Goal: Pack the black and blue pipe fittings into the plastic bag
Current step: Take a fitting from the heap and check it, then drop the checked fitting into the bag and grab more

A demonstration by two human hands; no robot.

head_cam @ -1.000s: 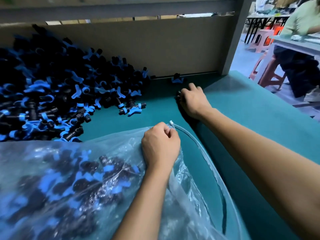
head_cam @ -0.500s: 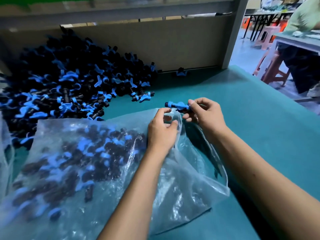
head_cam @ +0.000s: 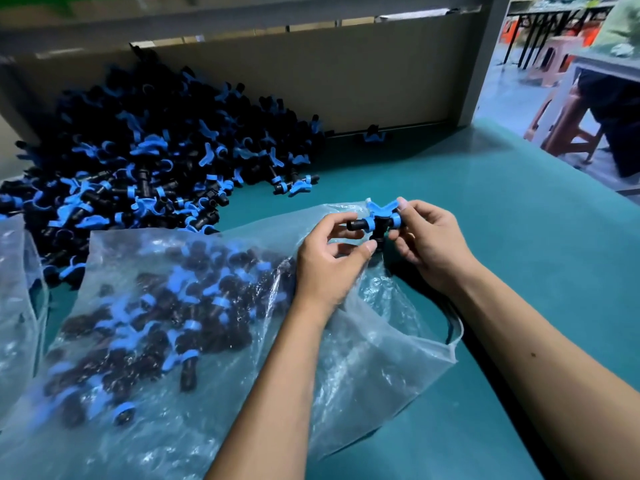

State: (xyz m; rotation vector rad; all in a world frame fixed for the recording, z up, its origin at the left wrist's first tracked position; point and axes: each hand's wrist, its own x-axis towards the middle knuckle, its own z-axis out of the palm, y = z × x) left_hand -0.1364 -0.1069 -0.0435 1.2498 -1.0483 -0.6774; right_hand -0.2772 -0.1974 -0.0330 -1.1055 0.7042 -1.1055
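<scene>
A clear plastic bag (head_cam: pixel 381 358) lies on the green table, holding several black and blue fittings at its left side. Its mouth faces right. Above the mouth, my right hand (head_cam: pixel 429 244) pinches one black and blue fitting (head_cam: pixel 377 221) by its right end. My left hand (head_cam: pixel 329 261) touches the same fitting from the left and below with curled fingers, and the bag's upper edge lies under this hand. A large heap of loose fittings (head_cam: pixel 149 157) lies at the back left.
A beige back panel (head_cam: pixel 363 81) closes the table's far side, with one stray fitting (head_cam: pixel 373 135) at its foot. A second clear bag (head_cam: pixel 17 306) shows at the left edge. The green table (head_cam: pixel 519 220) extends right; stools and a seated person are beyond it.
My right hand picked a fitting from near the back panel and brought it to the bag's mouth. My left hand shifted from the bag's edge to the fitting, which has turned.
</scene>
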